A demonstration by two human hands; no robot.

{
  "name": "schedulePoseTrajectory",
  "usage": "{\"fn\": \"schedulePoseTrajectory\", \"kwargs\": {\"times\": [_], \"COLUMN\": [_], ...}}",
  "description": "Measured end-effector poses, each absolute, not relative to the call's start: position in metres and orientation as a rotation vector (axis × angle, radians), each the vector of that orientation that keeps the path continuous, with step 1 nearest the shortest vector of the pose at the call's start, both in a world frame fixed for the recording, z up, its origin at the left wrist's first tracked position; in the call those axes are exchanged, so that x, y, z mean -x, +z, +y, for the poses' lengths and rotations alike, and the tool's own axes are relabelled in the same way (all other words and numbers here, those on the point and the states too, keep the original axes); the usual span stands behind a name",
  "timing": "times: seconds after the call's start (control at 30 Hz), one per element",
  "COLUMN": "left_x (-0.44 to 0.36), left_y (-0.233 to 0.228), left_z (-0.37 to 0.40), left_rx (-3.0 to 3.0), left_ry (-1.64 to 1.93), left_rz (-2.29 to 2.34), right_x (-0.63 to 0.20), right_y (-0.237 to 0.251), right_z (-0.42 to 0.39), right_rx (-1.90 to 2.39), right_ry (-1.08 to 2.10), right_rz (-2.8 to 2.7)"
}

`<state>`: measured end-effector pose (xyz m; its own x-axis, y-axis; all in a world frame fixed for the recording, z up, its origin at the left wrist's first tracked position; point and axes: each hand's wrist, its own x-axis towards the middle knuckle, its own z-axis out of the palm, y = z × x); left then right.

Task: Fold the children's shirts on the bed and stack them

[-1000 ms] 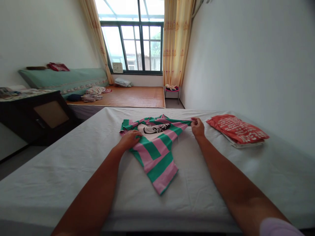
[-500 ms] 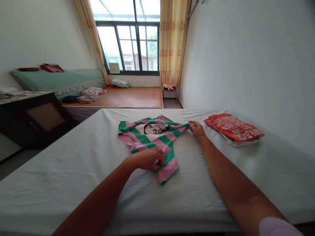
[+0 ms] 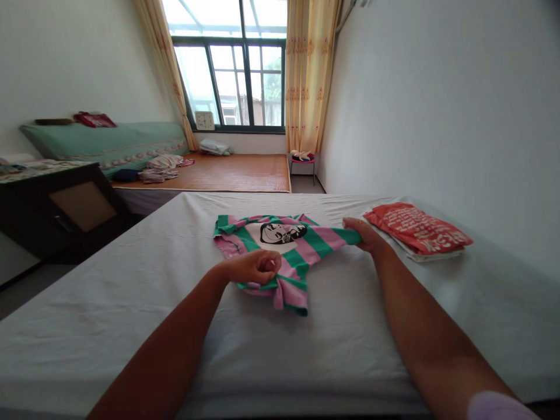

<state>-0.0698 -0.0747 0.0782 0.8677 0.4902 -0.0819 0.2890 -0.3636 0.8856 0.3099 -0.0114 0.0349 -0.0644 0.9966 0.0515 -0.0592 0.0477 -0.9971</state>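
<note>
A pink-and-green striped T-shirt (image 3: 321,242) with a black-and-white printed figure lies rumpled on the white-sheeted bed (image 3: 350,344). My right hand (image 3: 365,234) grips its lower edge at the right and pulls the cloth out taut, slightly raised. Over the near side, my left hand (image 3: 256,267) is closed in a pinch on the cloth, and folds gather beneath its fingertips. The near sleeve bunches up below that hand. Part of the shirt is hidden behind my left hand.
A folded red garment with white lettering (image 3: 415,227) lies on the bed at the right, on top of a pale one. Beyond are a mat-covered bed (image 3: 245,172) with clothes, a dark cabinet (image 3: 65,204) at left, and a small stool (image 3: 303,158).
My right hand has drawn the shirt's edge to the right and a little nearer. My left hand has shifted left and upward, and the near sleeve has bunched up.
</note>
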Motion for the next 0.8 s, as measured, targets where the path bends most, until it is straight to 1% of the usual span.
{"fn": "schedulePoseTrajectory", "kwargs": {"times": [0.07,0.1,0.17,0.23,0.33,0.43,0.5,0.6,0.7,0.8], "left_x": [0.086,0.094,0.108,0.118,0.129,0.139,0.146,0.155,0.160,0.161], "left_y": [0.085,0.087,0.092,0.093,0.084,0.064,0.048,0.027,0.014,0.010], "left_z": [-0.074,-0.073,-0.071,-0.065,-0.047,-0.021,-0.005,0.009,0.014,0.016], "left_rx": [-1.823,-1.771,-1.711,-1.705,-1.681,-1.614,-1.682,-1.968,-2.172,-2.198], "left_ry": [0.157,0.127,0.139,0.273,0.668,1.085,1.181,1.045,0.858,0.772], "left_rz": [0.490,0.473,0.477,0.530,0.748,1.141,1.454,1.799,1.933,2.023], "right_x": [-0.320,-0.323,-0.324,-0.320,-0.303,-0.273,-0.248,-0.211,-0.192,-0.196], "right_y": [0.037,0.036,0.033,0.030,0.031,0.037,0.039,0.033,0.027,0.037], "right_z": [-0.023,-0.026,-0.026,-0.018,0.003,0.023,0.033,0.044,0.058,0.081], "right_rx": [1.140,1.152,1.199,1.315,1.405,1.359,1.418,1.552,1.613,1.640], "right_ry": [1.513,1.584,1.571,1.388,0.966,0.631,0.456,0.332,0.473,0.599], "right_rz": [-1.442,-1.501,-1.535,-1.546,-1.655,-1.927,-2.074,-2.105,-2.023,-1.885]}}
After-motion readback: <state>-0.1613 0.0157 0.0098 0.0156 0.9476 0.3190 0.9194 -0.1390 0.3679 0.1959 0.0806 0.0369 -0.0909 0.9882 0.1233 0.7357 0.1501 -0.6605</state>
